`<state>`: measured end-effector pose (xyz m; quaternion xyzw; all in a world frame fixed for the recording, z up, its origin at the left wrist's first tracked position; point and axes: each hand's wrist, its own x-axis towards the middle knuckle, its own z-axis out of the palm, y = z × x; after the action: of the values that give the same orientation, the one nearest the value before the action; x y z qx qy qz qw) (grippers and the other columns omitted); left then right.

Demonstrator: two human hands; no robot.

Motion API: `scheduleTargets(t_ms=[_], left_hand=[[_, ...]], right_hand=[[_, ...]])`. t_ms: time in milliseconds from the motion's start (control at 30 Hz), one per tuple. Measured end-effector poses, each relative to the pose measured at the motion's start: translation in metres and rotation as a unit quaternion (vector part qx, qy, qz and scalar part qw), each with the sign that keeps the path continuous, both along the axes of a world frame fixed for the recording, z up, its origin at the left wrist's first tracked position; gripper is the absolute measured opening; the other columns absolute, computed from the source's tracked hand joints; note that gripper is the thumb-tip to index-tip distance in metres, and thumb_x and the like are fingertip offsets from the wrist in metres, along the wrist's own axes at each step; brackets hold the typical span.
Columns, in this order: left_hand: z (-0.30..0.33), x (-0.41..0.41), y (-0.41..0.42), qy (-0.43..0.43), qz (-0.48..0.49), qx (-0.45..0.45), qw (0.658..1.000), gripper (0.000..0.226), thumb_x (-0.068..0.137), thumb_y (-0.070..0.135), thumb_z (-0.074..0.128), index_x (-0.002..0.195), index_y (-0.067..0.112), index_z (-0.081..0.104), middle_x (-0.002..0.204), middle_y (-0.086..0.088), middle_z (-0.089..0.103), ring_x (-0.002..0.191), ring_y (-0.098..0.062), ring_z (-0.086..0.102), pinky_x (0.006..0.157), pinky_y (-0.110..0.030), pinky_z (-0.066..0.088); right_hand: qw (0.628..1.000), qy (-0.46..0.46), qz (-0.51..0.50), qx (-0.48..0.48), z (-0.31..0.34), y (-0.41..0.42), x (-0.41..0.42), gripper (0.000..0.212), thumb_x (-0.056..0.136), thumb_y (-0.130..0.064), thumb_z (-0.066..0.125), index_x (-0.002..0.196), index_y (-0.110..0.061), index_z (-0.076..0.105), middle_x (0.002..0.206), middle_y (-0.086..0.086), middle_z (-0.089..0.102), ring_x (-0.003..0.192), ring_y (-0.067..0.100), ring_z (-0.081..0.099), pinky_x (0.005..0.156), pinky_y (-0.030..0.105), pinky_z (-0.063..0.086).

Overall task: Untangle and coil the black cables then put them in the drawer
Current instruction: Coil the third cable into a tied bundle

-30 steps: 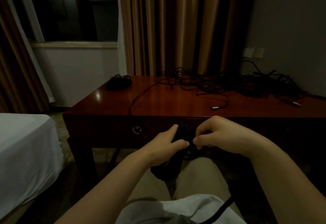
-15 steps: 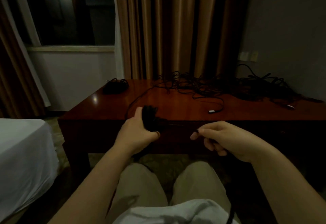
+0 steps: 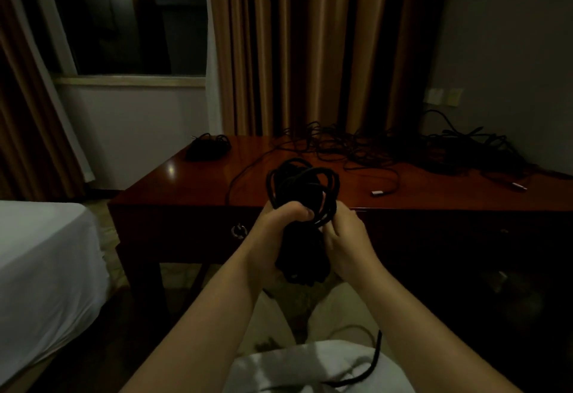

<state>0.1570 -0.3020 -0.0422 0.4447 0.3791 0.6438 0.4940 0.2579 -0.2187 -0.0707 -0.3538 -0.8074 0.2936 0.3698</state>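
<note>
A coil of black cable [image 3: 302,188] stands up in front of the desk, its loops rising above my fists and its lower part hanging dark between them. My left hand [image 3: 279,228] grips the coil around its middle, thumb across the strands. My right hand [image 3: 344,237] holds the coil's right side, fingers curled on the loops. A loose end of black cable [image 3: 370,364] trails over my lap. A tangle of black cables [image 3: 403,151] lies across the back of the wooden desk [image 3: 192,194]. The drawer front with a ring pull [image 3: 238,231] is closed.
A small black cable bundle [image 3: 206,148] sits at the desk's back left corner. Two silver-tipped plugs [image 3: 379,192] lie on the desk top. A white bed [image 3: 40,256] is at the left. Curtains [image 3: 297,45] and a wall with sockets [image 3: 443,96] stand behind.
My hands have come together and risen; the right hand, apart half a second ago, now holds the coil beside the left. The loops stand larger above my fists.
</note>
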Motion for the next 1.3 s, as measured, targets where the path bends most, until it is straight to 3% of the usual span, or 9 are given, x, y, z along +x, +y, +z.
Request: scheduleTargets(t_ms=[67, 200, 367, 500, 700, 800, 900, 1033, 1300], left_hand=[[-0.002, -0.001, 0.005, -0.061, -0.039, 0.01, 0.997, 0.078, 0.055, 0.026, 0.063, 0.128, 0.001, 0.051, 0.089, -0.008, 0.065, 0.075, -0.018, 0.063, 0.067, -0.03, 0.054], [-0.004, -0.004, 0.012, -0.077, -0.009, 0.013, 0.997, 0.067, 0.05, 0.035, 0.061, 0.106, -0.001, 0.059, 0.068, 0.0, 0.063, 0.063, -0.014, 0.053, 0.058, -0.026, 0.048], [-0.007, -0.012, 0.01, -0.023, 0.096, 0.001, 0.995, 0.047, 0.05, 0.03, 0.062, 0.088, 0.002, 0.065, 0.066, 0.001, 0.063, 0.065, -0.014, 0.058, 0.061, -0.03, 0.046], [-0.009, -0.008, 0.01, -0.014, 0.118, -0.019, 0.993, 0.039, 0.055, 0.023, 0.057, 0.086, 0.0, 0.06, 0.069, -0.002, 0.059, 0.061, -0.013, 0.057, 0.058, -0.03, 0.045], [-0.021, 0.015, 0.007, -0.028, 0.056, -0.025, 0.998, 0.029, 0.057, 0.022, 0.066, 0.084, 0.011, 0.072, 0.079, -0.006, 0.068, 0.072, -0.019, 0.066, 0.061, -0.028, 0.054], [-0.022, 0.024, 0.002, -0.027, -0.011, -0.016, 0.999, 0.029, 0.066, 0.02, 0.061, 0.092, 0.012, 0.073, 0.086, -0.008, 0.07, 0.078, -0.021, 0.068, 0.069, -0.031, 0.055], [-0.021, 0.022, 0.001, 0.039, -0.015, -0.047, 0.998, 0.06, 0.051, 0.018, 0.065, 0.109, 0.004, 0.06, 0.089, -0.012, 0.062, 0.079, -0.024, 0.06, 0.07, -0.034, 0.049], [-0.022, 0.02, -0.004, 0.079, -0.057, -0.069, 0.993, 0.049, 0.059, 0.011, 0.058, 0.107, 0.01, 0.055, 0.074, 0.0, 0.062, 0.062, -0.01, 0.061, 0.055, -0.022, 0.049], [-0.027, 0.021, -0.005, 0.072, -0.021, -0.061, 0.995, 0.053, 0.068, 0.016, 0.07, 0.119, 0.014, 0.056, 0.105, -0.008, 0.069, 0.092, -0.022, 0.069, 0.077, -0.03, 0.056]], right_hand=[[0.985, 0.103, 0.055, -0.123, -0.003, -0.013, -0.003, 0.022, 0.096, -0.036, 0.039, 0.099, -0.027, 0.059, 0.11, 0.011, 0.059, 0.104, 0.028, 0.058, 0.096, 0.056, 0.044], [0.99, 0.047, 0.089, -0.095, -0.008, -0.02, 0.003, 0.052, 0.089, -0.042, 0.041, 0.117, -0.001, 0.057, 0.113, 0.026, 0.061, 0.107, 0.042, 0.057, 0.095, 0.056, 0.044], [0.975, -0.075, 0.161, -0.136, -0.02, -0.013, 0.024, 0.04, 0.101, -0.019, 0.038, 0.14, -0.027, 0.04, 0.13, -0.009, 0.053, 0.123, 0.007, 0.048, 0.102, 0.024, 0.043], [0.947, -0.188, 0.218, -0.142, 0.001, -0.008, 0.047, 0.047, 0.098, -0.028, 0.046, 0.141, -0.041, 0.032, 0.14, -0.015, 0.045, 0.126, 0.004, 0.044, 0.107, 0.026, 0.036], [0.982, 0.068, 0.174, 0.022, 0.05, -0.026, 0.037, 0.084, 0.057, -0.086, 0.052, 0.128, -0.065, 0.012, 0.147, -0.025, 0.022, 0.129, -0.004, 0.033, 0.093, 0.013, 0.036], [0.98, 0.071, 0.136, 0.125, 0.046, -0.022, 0.02, 0.056, 0.073, -0.066, 0.061, 0.124, -0.053, 0.041, 0.127, -0.024, 0.047, 0.117, -0.002, 0.048, 0.09, 0.012, 0.043], [0.983, 0.114, 0.144, 0.032, 0.046, -0.017, 0.021, 0.017, 0.082, -0.038, 0.062, 0.099, -0.043, 0.062, 0.103, -0.019, 0.061, 0.099, -0.001, 0.059, 0.076, 0.017, 0.052], [0.973, 0.1, 0.202, -0.045, 0.051, -0.017, 0.032, 0.016, 0.085, -0.024, 0.063, 0.089, -0.039, 0.066, 0.093, -0.02, 0.064, 0.088, -0.007, 0.061, 0.069, 0.014, 0.053], [0.982, 0.177, 0.062, 0.028, 0.041, -0.022, 0.017, 0.018, 0.087, -0.019, 0.063, 0.074, -0.031, 0.063, 0.078, -0.011, 0.063, 0.077, -0.006, 0.058, 0.06, 0.007, 0.046]])
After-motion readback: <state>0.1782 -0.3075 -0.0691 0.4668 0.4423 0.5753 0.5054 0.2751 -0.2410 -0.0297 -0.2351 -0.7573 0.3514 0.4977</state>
